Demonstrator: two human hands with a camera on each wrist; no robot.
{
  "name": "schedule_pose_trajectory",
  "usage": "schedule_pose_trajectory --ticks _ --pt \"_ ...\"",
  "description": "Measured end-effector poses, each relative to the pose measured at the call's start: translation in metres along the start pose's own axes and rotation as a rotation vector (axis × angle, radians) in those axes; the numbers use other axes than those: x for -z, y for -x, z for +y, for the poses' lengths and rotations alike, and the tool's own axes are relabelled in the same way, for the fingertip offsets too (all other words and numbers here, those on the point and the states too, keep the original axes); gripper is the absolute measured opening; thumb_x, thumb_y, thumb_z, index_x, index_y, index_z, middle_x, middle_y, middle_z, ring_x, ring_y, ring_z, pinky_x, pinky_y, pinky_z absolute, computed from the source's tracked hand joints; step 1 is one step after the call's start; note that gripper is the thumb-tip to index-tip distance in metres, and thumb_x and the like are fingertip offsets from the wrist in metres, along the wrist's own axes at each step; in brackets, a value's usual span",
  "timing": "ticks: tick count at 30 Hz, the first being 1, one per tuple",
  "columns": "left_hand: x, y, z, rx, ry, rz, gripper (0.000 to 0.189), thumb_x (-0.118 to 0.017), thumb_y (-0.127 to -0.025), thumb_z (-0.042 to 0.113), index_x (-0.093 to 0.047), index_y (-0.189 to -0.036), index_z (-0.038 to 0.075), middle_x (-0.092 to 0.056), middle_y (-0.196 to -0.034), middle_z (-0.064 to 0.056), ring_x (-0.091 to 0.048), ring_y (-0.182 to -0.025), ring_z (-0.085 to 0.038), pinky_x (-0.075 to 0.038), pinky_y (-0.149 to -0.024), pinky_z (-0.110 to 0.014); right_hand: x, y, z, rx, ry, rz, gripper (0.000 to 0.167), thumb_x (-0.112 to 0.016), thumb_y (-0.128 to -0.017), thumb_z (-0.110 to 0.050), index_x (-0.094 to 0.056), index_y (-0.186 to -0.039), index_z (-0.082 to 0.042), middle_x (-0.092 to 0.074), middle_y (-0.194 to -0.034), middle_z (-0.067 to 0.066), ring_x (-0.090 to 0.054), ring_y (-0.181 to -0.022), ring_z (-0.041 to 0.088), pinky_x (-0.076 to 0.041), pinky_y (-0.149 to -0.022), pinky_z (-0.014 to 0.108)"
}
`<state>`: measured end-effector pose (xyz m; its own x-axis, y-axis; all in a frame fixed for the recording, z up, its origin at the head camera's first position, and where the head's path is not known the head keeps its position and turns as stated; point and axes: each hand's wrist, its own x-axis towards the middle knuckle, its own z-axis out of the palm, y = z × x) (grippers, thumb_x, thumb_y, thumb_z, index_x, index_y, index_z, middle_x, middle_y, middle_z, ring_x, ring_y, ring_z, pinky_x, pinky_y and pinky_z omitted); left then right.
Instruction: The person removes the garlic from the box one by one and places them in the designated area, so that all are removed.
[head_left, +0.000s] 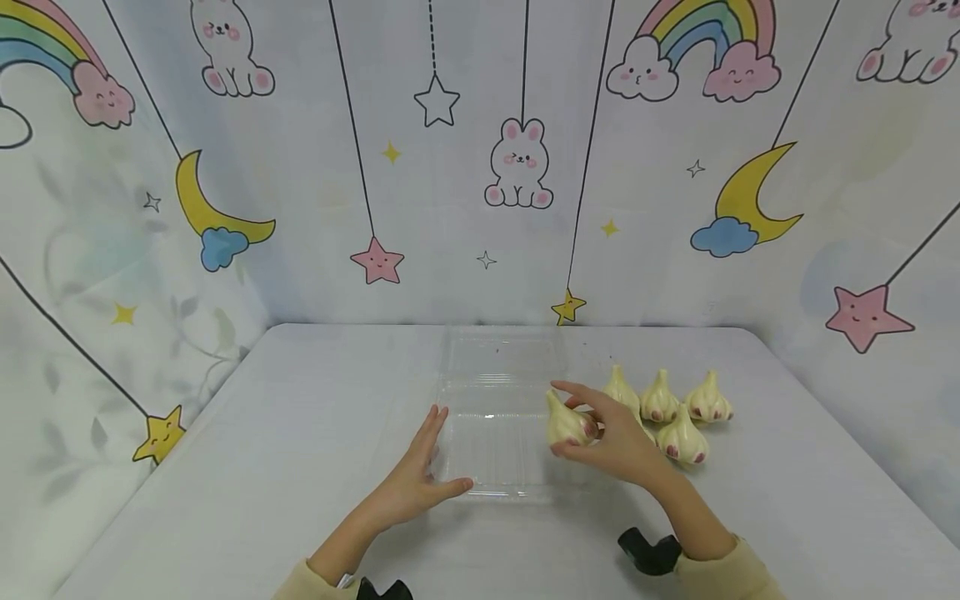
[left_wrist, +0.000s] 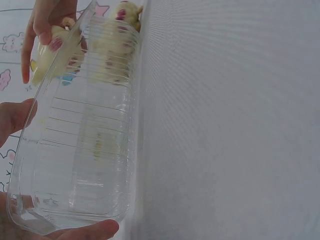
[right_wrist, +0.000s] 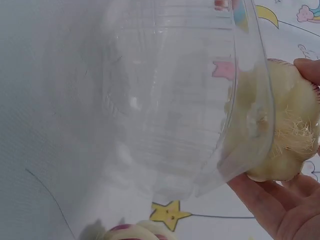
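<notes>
A clear plastic clamshell box [head_left: 491, 458] lies with its lid [head_left: 502, 354] folded back toward the wall. At its left side my left hand [head_left: 408, 492] has its fingers straight and thumb spread, fingertips along the rim. My right hand [head_left: 622, 442] pinches a garlic bulb [head_left: 567, 423] between thumb and fingers, over the box's right edge. In the right wrist view the root tuft of this garlic bulb [right_wrist: 287, 130] faces the camera, partly behind the clear wall. Part of the bulb group beyond is hidden by the right hand.
Several more garlic bulbs [head_left: 682, 437] stand grouped on the white tabletop [head_left: 300, 433], right of the box. A printed cloth wall [head_left: 450, 208] rises behind the table. Black camera mounts [head_left: 651, 552] sit at both wrists.
</notes>
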<state>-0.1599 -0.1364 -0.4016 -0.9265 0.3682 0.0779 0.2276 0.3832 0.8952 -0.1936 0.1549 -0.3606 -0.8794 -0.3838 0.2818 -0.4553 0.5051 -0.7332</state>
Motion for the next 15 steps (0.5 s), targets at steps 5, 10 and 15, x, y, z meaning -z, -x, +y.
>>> schedule_pose_trajectory --ticks 5,10,15 --pt "0.0 0.0 0.001 0.009 0.006 -0.005 0.096 -0.072 -0.08 0.022 -0.004 -0.148 0.012 0.009 -0.151 -0.017 -0.02 -0.128 -0.052 -0.035 -0.09 -0.061 0.009 0.003 0.001 -0.025 -0.004 -0.004 0.073 -0.082 -0.068 -0.026 -0.046 -0.131 -0.034 -0.053 -0.106 0.006 -0.037 -0.055 0.004 -0.036 -0.045 0.019" --pt "0.001 0.001 0.001 0.004 0.006 -0.008 0.096 -0.072 -0.08 0.021 -0.004 -0.148 0.012 0.01 -0.151 -0.017 -0.019 -0.128 -0.052 -0.035 -0.09 -0.061 0.017 0.007 0.001 -0.034 -0.017 0.017 0.074 -0.082 -0.067 -0.025 -0.047 -0.132 -0.029 -0.052 -0.107 0.007 -0.037 -0.056 0.005 -0.035 -0.045 0.019" --pt "0.0 0.0 0.0 0.0 0.0 -0.004 0.096 -0.072 -0.08 0.021 -0.004 -0.148 0.011 0.009 -0.151 -0.017 -0.019 -0.129 -0.05 -0.035 -0.091 -0.061 0.025 0.01 0.001 -0.059 -0.05 0.032 0.073 -0.083 -0.067 -0.022 -0.048 -0.13 -0.028 -0.051 -0.107 0.009 -0.039 -0.057 0.006 -0.036 -0.047 0.02"
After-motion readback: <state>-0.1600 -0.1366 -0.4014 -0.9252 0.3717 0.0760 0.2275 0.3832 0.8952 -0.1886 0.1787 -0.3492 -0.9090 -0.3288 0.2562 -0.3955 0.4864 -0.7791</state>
